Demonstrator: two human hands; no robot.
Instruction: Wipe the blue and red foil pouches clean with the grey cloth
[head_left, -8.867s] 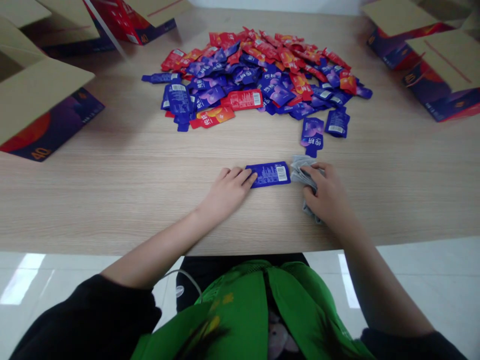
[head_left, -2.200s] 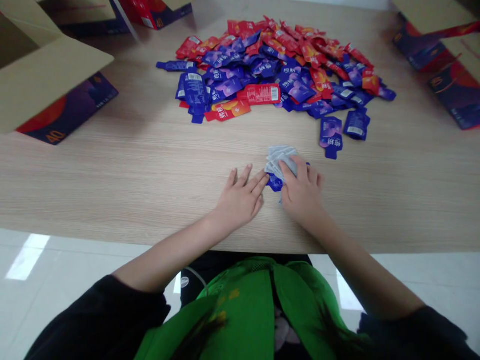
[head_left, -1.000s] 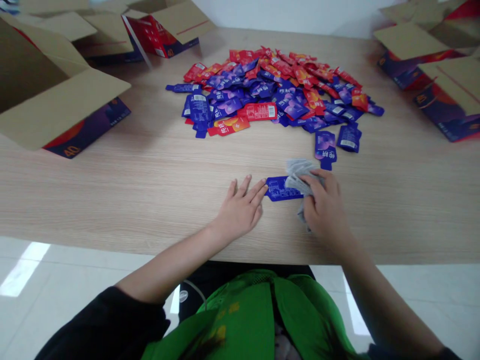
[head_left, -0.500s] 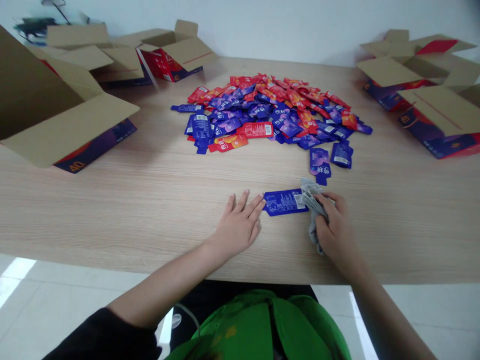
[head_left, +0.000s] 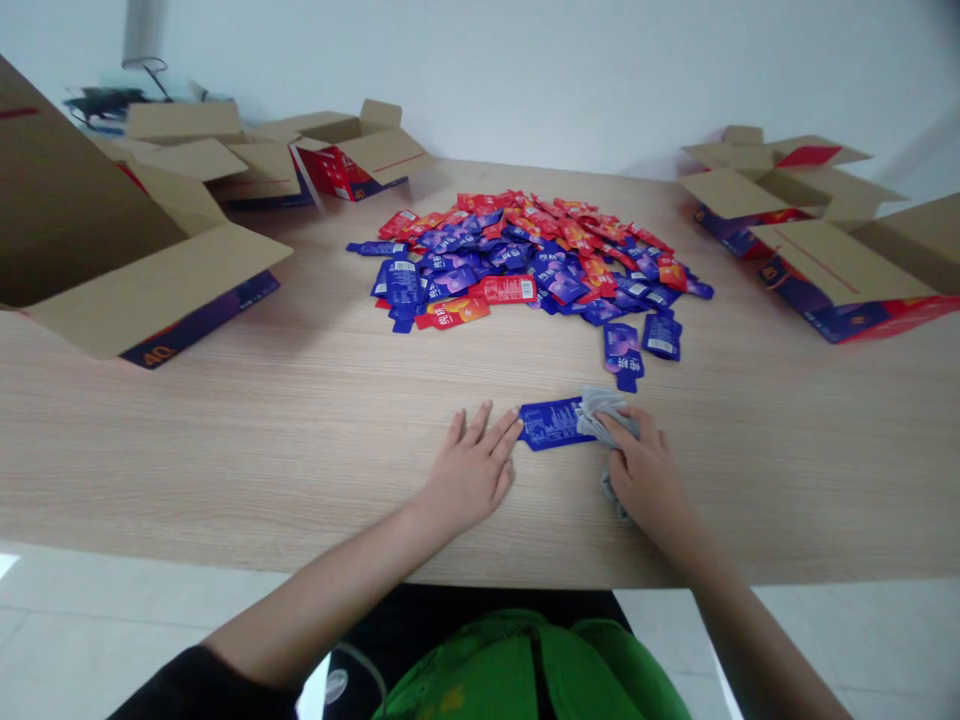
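Cloth: grey cloth (head_left: pixel 602 412) now lies over the right end of the blue pouch (head_left: pixel 551 424), hiding the barcode; half a second ago it sat at the far end, barcode showing.
Pouch: flat on the table (head_left: pixel 300 440), near the front edge, between the hands; lies lengthwise left to right, as before.
Hands: apart. Left hand (head_left: pixel 471 470) is spread flat, fingertips at the pouch's left tip, same as a second ago. Right hand (head_left: pixel 646 470) is clamped on the cloth.
Pile: red and blue pouches (head_left: pixel 504 290) heaped behind, layout unchanged; two blue ones lie just in front, at its right.
Left cartons: near carton (head_left: pixel 176 330) gapes, bare cardboard walls inside; more open cartons (head_left: pixel 328 172) behind.
Right cartons: near one (head_left: pixel 840 315) and far one (head_left: pixel 735 235), flaps spread.
Contents: can't tell, carton bottoms hidden from here.
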